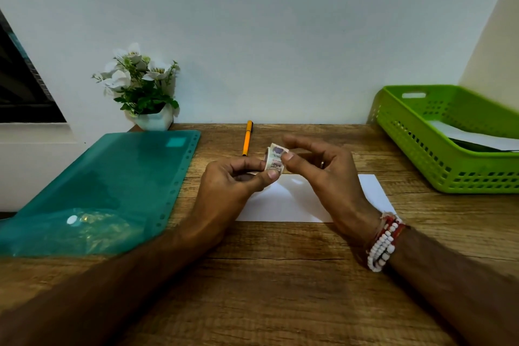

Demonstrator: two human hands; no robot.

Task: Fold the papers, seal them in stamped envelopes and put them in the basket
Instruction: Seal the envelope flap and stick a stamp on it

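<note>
Currently the stamp is off the table, pinched by both hands. On the left hand, thumb and forefinger are clamped on the stamp's lower edge. On the right hand, thumb and forefinger are clamped on its upper right edge, w/ the other fingers loosely spread. The stamp is bent into a curl between the two pinches.

Location ref. the grip:
- The envelope lies flat on the table, directly below the grip and toward the person, partly hidden by the right hand.
- The basket is well to the right and holds white paper, prob. a finished envelope.
- The pen is just beyond the grip and the folder is well to the left.

Handling, est.:
- Stamp: very light, thin and limp. It curls readily and will prob. crease or tear if pulled hard. Can't tell whether a sticky side is exposed. If so, it will cling to skin, so hold it by edges or a corner only, min. contact w/ the back. Lay it down from one edge to avoid wrinkles.
- Envelope: light, flat and stiffer than the stamp, and likely to slide on the wood. Steady it near a corner w/ the free hand. Lift it by a long edge for transfer to the basket.
</note>
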